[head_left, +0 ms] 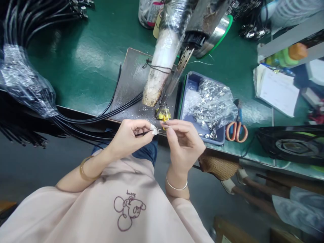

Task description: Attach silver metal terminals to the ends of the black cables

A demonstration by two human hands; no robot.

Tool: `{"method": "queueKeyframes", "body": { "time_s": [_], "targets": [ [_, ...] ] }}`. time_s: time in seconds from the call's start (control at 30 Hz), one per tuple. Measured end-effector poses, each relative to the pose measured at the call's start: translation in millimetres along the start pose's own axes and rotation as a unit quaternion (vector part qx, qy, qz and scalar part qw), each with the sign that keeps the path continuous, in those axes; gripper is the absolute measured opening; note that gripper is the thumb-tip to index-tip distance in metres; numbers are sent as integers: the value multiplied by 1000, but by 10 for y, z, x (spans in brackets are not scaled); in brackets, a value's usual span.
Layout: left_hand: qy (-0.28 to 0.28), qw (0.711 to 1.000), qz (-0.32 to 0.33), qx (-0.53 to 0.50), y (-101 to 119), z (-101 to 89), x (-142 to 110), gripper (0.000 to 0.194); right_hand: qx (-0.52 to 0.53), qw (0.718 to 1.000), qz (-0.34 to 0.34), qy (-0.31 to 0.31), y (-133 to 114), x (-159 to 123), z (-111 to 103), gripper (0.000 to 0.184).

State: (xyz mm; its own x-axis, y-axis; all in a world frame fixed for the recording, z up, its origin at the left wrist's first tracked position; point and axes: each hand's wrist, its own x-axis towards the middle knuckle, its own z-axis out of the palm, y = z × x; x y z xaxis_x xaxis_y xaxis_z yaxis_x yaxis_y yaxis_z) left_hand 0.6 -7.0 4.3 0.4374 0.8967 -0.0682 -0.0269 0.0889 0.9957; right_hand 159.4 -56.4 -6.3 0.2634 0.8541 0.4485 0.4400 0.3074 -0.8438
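Right at the centre, a thin black cable (pixel 144 133) lies in the grip of the left hand (pixel 134 135), its thin bare end poking out past the fingertips over the near edge of the bench. Thumb and finger are clamped on that cable, with white wrapping around a fingertip. And here's the right hand (pixel 184 145), coming in from the other side, thumb and forefinger drawn close together beside the cable's end; whether they pinch anything is too small to tell.

Just beyond the fingers, a small bright yellow piece (pixel 164 114) sits at the lower tip of a slim metal tool with a perforated shaft (pixel 178 69). Alongside it, a white tapered tube wrapped in clear film (pixel 164 54) slants down over a flat grey plate (pixel 126 84), which is sprinkled with tiny pale specks, and several black cables run onto that plate from the left.

Over to the right, a blue-grey plastic tray (pixel 220 140) carries a clear bag of small silver metal parts (pixel 215 101), with a few loose pieces near the tray's front edge. Just beside the tray, scissors with orange handles (pixel 237 131) lie on the green tabletop (pixel 93 44). Far left, a thick bundle of black cables wrapped in clear plastic (pixel 27 77); top right, a spool with a green rim (pixel 220 35). Lower right, another person's legs (pixel 260 197) are in view.
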Motion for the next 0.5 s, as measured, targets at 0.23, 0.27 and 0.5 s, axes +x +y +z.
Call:
{"method": "queueKeyframes", "body": {
  "time_s": [0.23,0.27,0.5],
  "targets": [
    [50,985,131,99,-115,-12,5,10,27,997,21,-67,28,42,-37,15],
    [57,980,157,111,-131,-8,2,9,28,997,25,-63,23,38,-31,14],
    [-32,998,58,21,-109,-20,-33,28,-43,997,-66,6,6,-95,93,16]
  ]
}}
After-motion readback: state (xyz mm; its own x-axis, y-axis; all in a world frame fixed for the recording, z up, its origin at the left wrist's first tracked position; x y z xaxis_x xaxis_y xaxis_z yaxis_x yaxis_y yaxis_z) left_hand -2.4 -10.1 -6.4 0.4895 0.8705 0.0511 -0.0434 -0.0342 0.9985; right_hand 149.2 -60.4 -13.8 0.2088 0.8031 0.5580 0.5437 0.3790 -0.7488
